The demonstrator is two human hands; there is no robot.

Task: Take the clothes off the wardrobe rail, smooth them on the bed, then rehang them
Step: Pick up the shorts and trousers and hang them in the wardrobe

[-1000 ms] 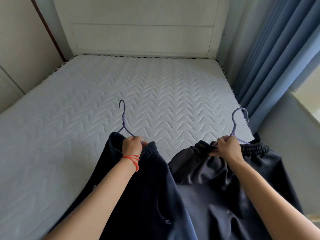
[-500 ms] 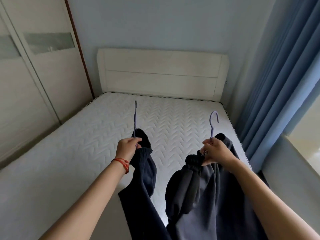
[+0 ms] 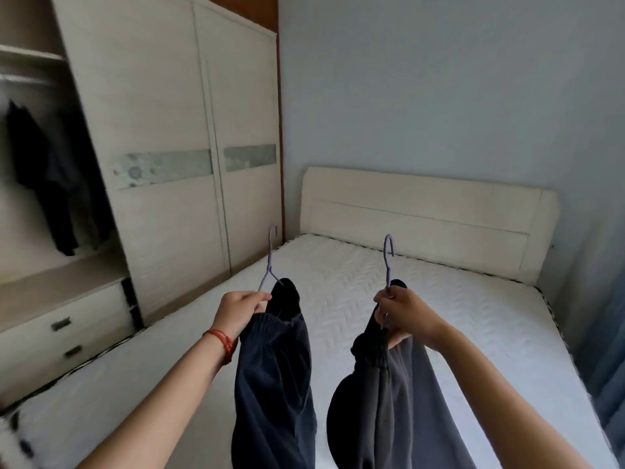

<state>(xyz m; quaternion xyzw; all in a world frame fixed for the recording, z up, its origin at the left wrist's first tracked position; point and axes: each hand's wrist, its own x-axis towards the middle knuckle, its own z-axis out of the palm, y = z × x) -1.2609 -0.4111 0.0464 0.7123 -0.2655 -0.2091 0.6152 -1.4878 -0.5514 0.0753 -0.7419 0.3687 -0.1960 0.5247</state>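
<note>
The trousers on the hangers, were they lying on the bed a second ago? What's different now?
Yes. A second ago both pairs lay spread on the bed. Now the left hand has lifted the navy trousers and the right hand the grey trousers, so both hang above the mattress. The view has swung left, showing the open wardrobe. Unchanged: each hand grips its purple hanger.

Soft daylight, a blurred left edge, wide-angle bending.

The light is even and rather dim, and it seems to come from the right side; the bed (image 3: 422,319) is brightest there. The open wardrobe (image 3: 50,184) at the left is smeared by motion blur, and its hanging clothes (image 3: 44,177) are unsharp. Straight lines curve near the edges. No glare shows.
</note>
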